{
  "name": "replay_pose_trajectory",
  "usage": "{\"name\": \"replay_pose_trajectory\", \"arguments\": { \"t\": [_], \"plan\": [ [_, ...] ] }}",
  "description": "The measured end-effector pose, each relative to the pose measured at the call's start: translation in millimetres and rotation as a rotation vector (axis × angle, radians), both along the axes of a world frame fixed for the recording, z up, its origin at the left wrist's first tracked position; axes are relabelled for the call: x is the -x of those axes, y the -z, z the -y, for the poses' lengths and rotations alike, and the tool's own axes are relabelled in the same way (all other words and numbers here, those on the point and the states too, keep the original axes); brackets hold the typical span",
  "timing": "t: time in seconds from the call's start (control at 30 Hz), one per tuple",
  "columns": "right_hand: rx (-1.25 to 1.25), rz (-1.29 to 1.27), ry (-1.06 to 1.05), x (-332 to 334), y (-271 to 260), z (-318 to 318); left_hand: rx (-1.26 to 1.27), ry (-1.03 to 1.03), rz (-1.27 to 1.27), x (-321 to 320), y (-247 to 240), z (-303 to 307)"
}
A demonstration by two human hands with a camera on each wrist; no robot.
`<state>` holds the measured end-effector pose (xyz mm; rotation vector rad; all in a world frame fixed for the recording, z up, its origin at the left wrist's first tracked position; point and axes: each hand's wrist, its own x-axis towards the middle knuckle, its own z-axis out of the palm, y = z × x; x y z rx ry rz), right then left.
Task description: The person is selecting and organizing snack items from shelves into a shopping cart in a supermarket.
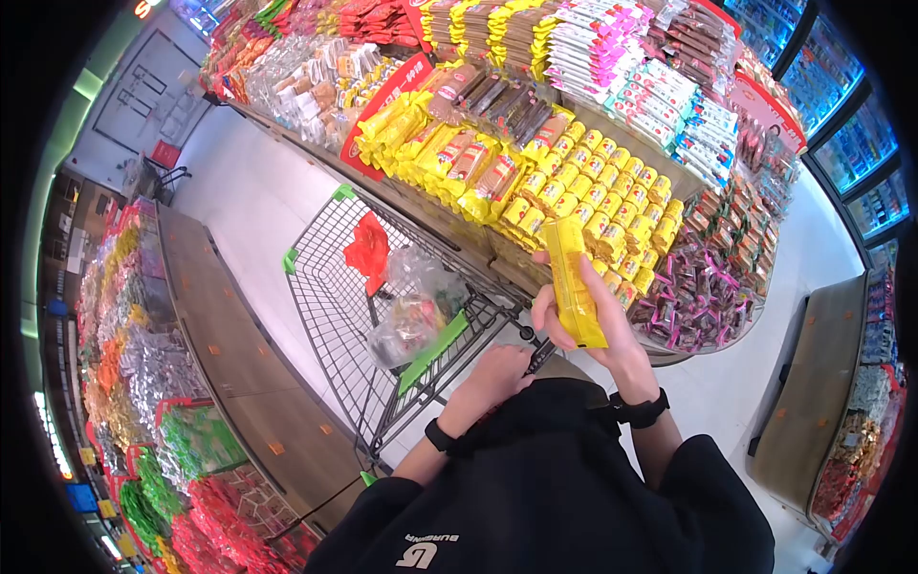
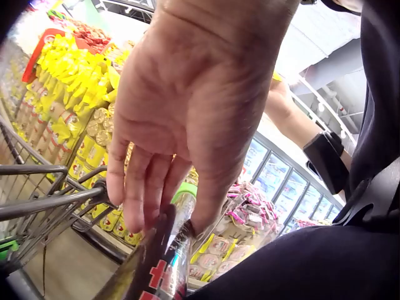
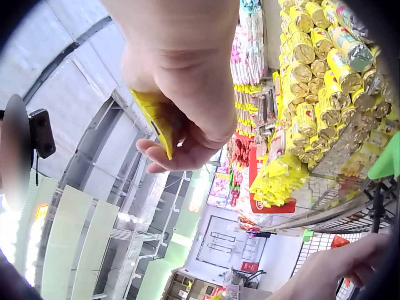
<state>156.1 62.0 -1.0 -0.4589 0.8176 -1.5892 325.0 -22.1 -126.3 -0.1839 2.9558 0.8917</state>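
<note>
A long yellow packet [image 1: 574, 287] stands nearly upright in my right hand [image 1: 617, 335], gripped between thumb and fingers above the cart's handle end. From the right wrist view, only part of the packet [image 3: 155, 119] shows beside the right hand [image 3: 194, 106]; the palm covers the rest. My left hand [image 1: 494, 379] is on the handle of the shopping cart. Its thumb and fingers lie on opposite sides of the dark handle [image 2: 153, 265] in the left wrist view, where the left hand [image 2: 187, 106] fills the upper middle.
The wire cart [image 1: 330, 287] holds a red bag [image 1: 367, 251] and clear plastic bags [image 1: 406, 330]. Beyond it rises a display of yellow packets [image 1: 459, 158] and yellow rolls [image 1: 612, 196]. A brown-sided candy counter [image 1: 239, 354] runs along the left; glass-door coolers [image 1: 832, 91] stand at the right.
</note>
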Motion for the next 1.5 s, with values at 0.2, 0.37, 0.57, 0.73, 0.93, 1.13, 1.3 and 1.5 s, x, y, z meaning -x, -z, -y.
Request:
{"name": "replay_pose_trajectory", "arguments": {
  "t": [0.2,0.37,0.57,0.73,0.93,1.13,1.3,1.5],
  "plan": [
    [-0.133,-0.204,0.096,15.6,-5.0,3.7,-0.035,-0.011,0.066,19.3,-10.8,22.7],
    [-0.133,-0.223,0.045,36.8,-5.0,11.3,-0.098,-0.018,0.128,29.9,-11.2,44.7],
    [-0.153,-0.194,-0.019,58.4,2.5,26.0,-0.178,-0.07,0.236,37.1,-7.7,64.4],
    [-0.162,-0.191,-0.035,66.4,2.2,45.8,-0.164,-0.1,0.265,37.6,-3.9,82.2],
    [-0.129,-0.162,-0.041,63.1,12.2,77.3,-0.212,-0.012,0.222,31.6,-11.5,102.0],
    [-0.112,-0.093,0.0,52.0,21.7,101.4,-0.189,0.031,0.193,22.7,-5.5,115.8],
    [-0.156,-0.077,-0.01,42.9,16.8,115.3,-0.228,-0.029,0.147,14.0,-3.2,126.9],
    [-0.148,-0.12,0.057,32.8,13.5,122.8,-0.179,-0.034,0.076,7.7,-10.7,133.3]
  ]
}}
